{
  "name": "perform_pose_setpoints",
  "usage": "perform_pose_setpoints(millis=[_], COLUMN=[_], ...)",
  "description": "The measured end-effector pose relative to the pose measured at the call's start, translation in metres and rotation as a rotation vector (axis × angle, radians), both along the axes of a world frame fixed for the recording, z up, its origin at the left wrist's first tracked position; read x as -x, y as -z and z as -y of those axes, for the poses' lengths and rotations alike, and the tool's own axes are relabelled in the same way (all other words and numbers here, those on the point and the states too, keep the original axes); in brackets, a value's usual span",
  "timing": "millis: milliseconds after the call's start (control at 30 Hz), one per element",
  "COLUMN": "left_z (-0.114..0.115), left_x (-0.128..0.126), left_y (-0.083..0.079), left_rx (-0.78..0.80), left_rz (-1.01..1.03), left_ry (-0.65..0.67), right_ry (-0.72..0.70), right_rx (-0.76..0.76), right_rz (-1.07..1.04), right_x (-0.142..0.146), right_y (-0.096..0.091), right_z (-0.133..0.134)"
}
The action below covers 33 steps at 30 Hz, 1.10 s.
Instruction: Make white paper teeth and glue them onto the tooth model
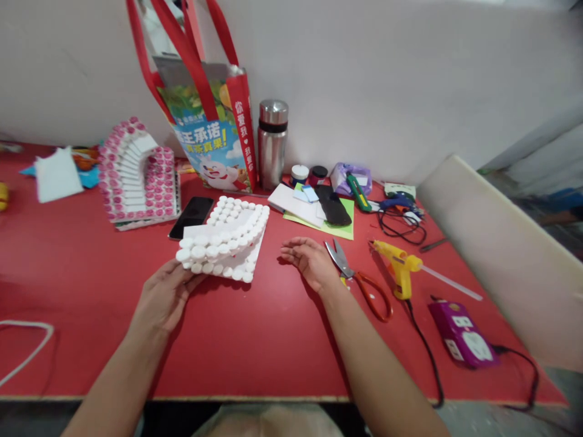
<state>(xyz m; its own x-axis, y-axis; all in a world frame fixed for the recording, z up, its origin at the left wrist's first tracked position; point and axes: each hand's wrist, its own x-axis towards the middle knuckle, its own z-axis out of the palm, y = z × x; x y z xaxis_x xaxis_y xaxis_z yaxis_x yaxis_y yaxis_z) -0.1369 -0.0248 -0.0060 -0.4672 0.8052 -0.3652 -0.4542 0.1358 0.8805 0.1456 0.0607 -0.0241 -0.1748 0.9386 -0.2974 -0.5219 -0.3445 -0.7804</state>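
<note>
My left hand [164,291] grips the near left corner of a white craft model [223,249], a flat base with a curved raised strip, both edged with rows of small white discs. The model is tilted a little above the red table, and the fingers beneath it are partly hidden. To the right of the model, my right hand [310,261] hovers over the table with its fingers stretched out and nothing in them. Beside that hand lie scissors [357,279] with orange handles. Farther right is a yellow glue gun [397,264] with a glue stick in its back.
A finished-looking pink and white model [136,176] stands at the left, near a phone [194,216]. Behind are a shopping bag [214,139] and a steel flask [272,145]. Paper sheets [298,204], a green cutter [358,192] and a purple power socket box [462,334] lie rightward.
</note>
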Motion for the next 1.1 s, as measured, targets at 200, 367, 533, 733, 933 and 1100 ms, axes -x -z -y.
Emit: perform_pose_setpoints(millis=[200,367,533,733,933,1100], left_z=[-0.026,-0.041,-0.035,0.010,0.035,0.031], left_x=[-0.002,-0.001,-0.001,-0.018,-0.050,-0.061], left_y=[0.003,-0.001,-0.008,0.003,0.008,0.020], left_rx=[0.018,0.034,-0.006,-0.051,0.035,-0.035], left_rz=[-0.004,-0.009,-0.024,-0.206,-0.521,-0.652], left_ry=[-0.066,-0.085,-0.215,-0.173,0.079,0.183], right_ry=[-0.019,-0.029,-0.041,-0.083,-0.200,-0.359], right_rx=[0.014,0.010,-0.020,-0.084,-0.356,-0.485], right_rz=[-0.009,0.020,0.037,0.217,0.863,1.255], right_x=[0.000,0.003,0.006,0.010,0.035,0.069], right_y=[0.002,0.001,0.001,0.001,-0.015,-0.024], right_z=[0.001,0.003,0.005,0.010,0.010,0.001])
